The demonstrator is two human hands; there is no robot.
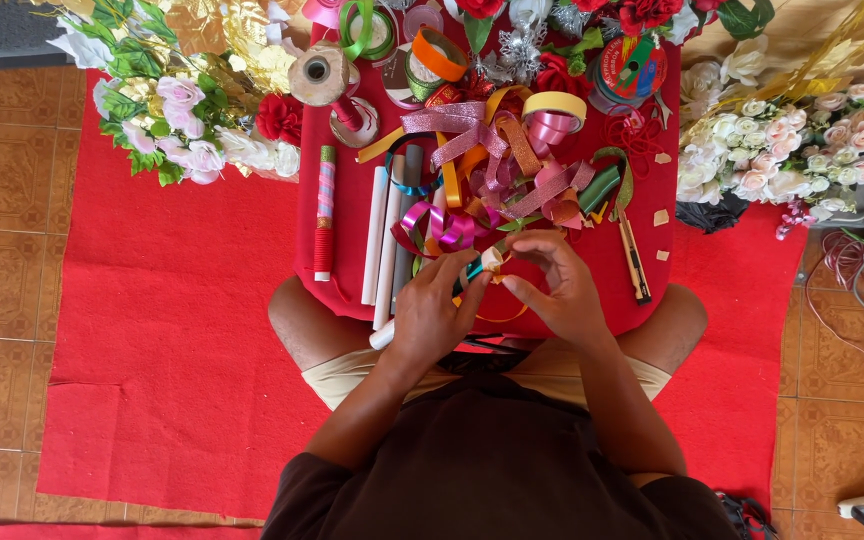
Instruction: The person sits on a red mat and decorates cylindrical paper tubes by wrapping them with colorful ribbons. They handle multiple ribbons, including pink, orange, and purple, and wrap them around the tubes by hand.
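My left hand [432,308] grips a thin teal stick [473,268] with a small cream bud [492,259] at its tip, held over the near edge of a low red table [350,262]. My right hand [552,285] meets it from the right, fingertips pinched at the bud and a thin orange ribbon strand [500,319] that loops below. A white paper roll [382,335] pokes out under my left wrist. Just beyond the hands lies a tangle of pink, purple, orange and gold ribbon curls [492,175].
White and grey rolled tubes [388,235] and a red thread-wrapped stick [323,225] lie at the table's left. A utility knife [635,262] lies at right. Ribbon and tape spools [439,52] stand at the back. Artificial flower bunches [187,120] [802,145] flank the table on a red carpet [152,350].
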